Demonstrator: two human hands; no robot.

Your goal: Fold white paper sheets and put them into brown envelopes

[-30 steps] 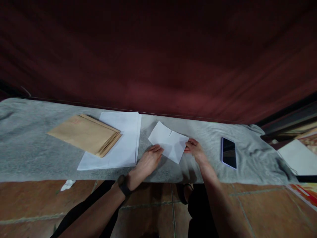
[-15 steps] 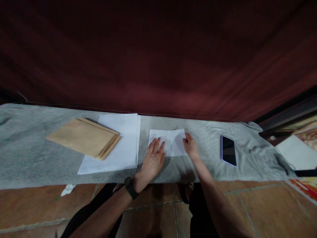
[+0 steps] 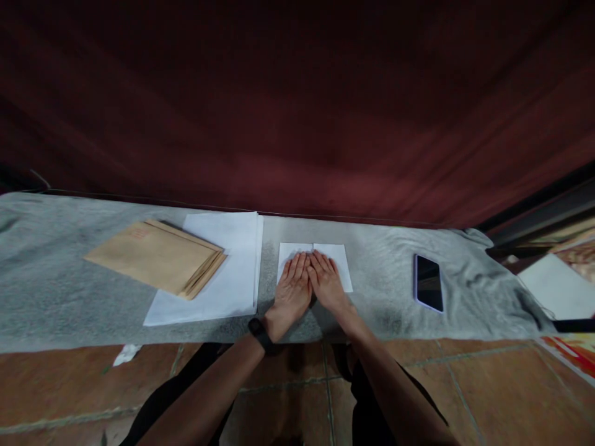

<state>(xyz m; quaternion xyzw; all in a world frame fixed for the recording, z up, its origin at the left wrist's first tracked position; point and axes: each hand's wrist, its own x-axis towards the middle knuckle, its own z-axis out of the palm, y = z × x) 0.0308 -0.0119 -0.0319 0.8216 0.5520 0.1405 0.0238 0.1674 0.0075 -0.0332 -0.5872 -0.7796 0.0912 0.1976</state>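
Note:
A small white sheet of paper (image 3: pixel 341 263) with a crease down its middle lies on the grey cloth in front of me. My left hand (image 3: pixel 294 282) rests flat on its left half, fingers stretched out. Beside it, my right hand (image 3: pixel 328 282) lies flat near the crease, and the two hands touch or nearly touch at the fingers. Both palms face down and grip nothing. Much of the paper's middle and lower part is hidden under them.
To the left, brown envelopes (image 3: pixel 153 254) lie partly over a stack of larger white paper (image 3: pixel 232 279). A phone (image 3: pixel 428 283) lies to the right on the grey cloth (image 3: pixel 381 279). Behind hangs a dark red curtain (image 3: pixel 297 124). Crumpled white tissue (image 3: pixel 127 354) is on the tiled floor.
My right hand has let go of the paper's right edge and moved left to lie flat beside my left hand. My left hand has shifted slightly right and up on the paper.

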